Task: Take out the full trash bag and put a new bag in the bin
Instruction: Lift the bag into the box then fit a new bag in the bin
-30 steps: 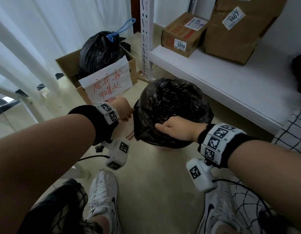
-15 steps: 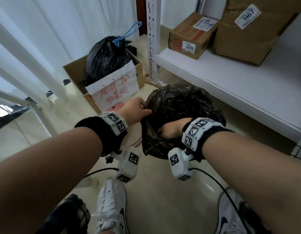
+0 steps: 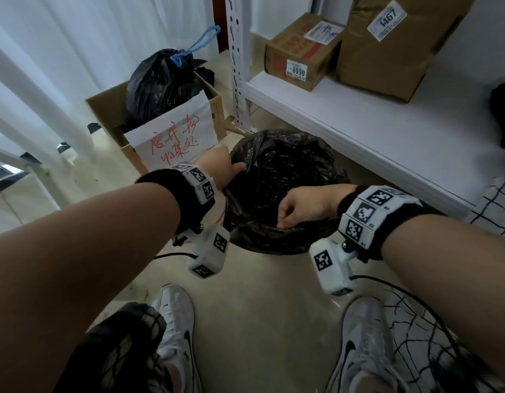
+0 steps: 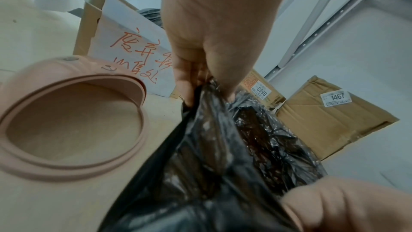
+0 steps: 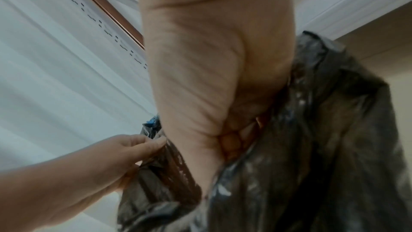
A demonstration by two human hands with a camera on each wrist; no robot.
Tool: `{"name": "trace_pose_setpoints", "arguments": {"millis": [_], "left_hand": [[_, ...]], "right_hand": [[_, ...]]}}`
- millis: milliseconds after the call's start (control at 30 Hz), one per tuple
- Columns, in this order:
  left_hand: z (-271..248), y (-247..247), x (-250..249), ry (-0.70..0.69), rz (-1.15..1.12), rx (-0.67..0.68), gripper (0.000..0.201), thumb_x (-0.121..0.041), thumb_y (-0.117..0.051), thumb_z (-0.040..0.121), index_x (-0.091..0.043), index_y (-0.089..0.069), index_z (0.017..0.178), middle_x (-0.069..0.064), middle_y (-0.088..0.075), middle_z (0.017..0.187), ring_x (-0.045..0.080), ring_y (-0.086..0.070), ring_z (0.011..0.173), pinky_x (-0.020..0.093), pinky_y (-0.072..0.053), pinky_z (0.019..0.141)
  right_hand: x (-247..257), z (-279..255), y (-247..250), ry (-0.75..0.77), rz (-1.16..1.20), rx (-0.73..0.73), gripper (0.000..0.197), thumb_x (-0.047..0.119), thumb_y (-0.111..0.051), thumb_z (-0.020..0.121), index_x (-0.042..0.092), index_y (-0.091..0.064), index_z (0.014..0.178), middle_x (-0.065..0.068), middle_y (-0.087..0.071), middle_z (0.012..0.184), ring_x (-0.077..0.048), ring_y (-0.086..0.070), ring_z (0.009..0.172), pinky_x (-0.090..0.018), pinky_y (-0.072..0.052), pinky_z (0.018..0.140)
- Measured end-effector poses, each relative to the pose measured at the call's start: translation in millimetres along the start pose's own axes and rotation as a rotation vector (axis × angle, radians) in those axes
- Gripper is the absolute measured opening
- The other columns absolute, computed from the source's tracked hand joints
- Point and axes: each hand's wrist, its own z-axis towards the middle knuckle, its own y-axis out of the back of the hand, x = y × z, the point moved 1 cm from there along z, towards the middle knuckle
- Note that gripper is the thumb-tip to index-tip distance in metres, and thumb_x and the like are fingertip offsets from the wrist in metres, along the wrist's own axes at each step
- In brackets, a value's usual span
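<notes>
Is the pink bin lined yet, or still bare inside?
Bare. In the left wrist view the pink bin shows bare walls and floor; both hands hold the black bag beside it.

Bin (image 4: 73, 130) mostly behind bag (image 3: 282, 188)

1. You are standing in what looks like a storeroom or the back room of an office.
2. At two o'clock you have a white metal shelf (image 3: 373, 129) on a slotted upright post (image 3: 239, 61), the kind used for stock.
3. On it sit two cardboard parcels (image 3: 299, 52) with numbered stickers, 8090 and 1467.
4. At eleven o'clock an open cardboard box (image 3: 109, 114) on the floor holds a tied black bag (image 3: 158, 83) and carries a handwritten paper sign (image 3: 172, 134) in red.
5. White curtains (image 3: 75, 46) hang from nine to twelve o'clock over a pale tiled floor (image 3: 262, 293).
</notes>
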Motion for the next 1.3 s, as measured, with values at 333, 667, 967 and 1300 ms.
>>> {"name": "trace_pose_setpoints", "arguments": {"millis": [333,667,967,1300], "left_hand": [[-49.2,6.7,-28.4,-0.546,0.227,0.502,0.05,-0.063,-0.053,0.081,-0.033,-0.057,0.121,-0.008,-0.058,0.116,0.014,-0.054,0.108,0.03,-0.041,0.098],[-44.7,-25.8,-33.6,-0.636,0.82,0.319,0.029,-0.034,-0.045,0.097,-0.018,-0.061,0.114,0.0,-0.064,0.112,0.024,-0.059,0.105,0.034,-0.04,0.092],[-49.4,2.0,2.6,-0.665,0.553,-0.032,0.069,-0.072,-0.039,0.08,-0.029,-0.044,0.134,-0.005,-0.046,0.134,0.019,-0.039,0.127,0.036,-0.026,0.107],[-22.1,48.9,89.7,-0.145,0.277,-0.185,0.04,-0.037,-0.05,0.091,-0.016,-0.05,0.125,0.012,-0.047,0.132,0.033,-0.046,0.121,0.044,-0.042,0.099]], "right_hand": [[-2.2,0.9,8.5,-0.049,-0.466,-0.481,0.032,0.034,-0.045,0.094,0.02,-0.058,0.119,-0.007,-0.063,0.119,-0.028,-0.056,0.114,-0.037,-0.038,0.097],[-27.0,-9.5,12.0,-0.365,-0.608,-0.275,0.044,0.048,-0.03,0.095,0.025,-0.065,0.11,0.0,-0.064,0.115,-0.027,-0.042,0.128,-0.063,0.017,0.109],[1.4,-2.0,20.0,-0.091,-0.417,-0.616,0.027,0.021,-0.04,0.092,0.016,-0.065,0.086,0.0,-0.065,0.079,-0.025,-0.06,0.091,-0.047,-0.008,0.115],[101.7,42.2,27.9,0.147,-0.399,-0.771,0.032,0.022,-0.044,0.091,0.016,-0.055,0.121,-0.008,-0.054,0.125,-0.029,-0.048,0.119,-0.043,-0.034,0.102]]}}
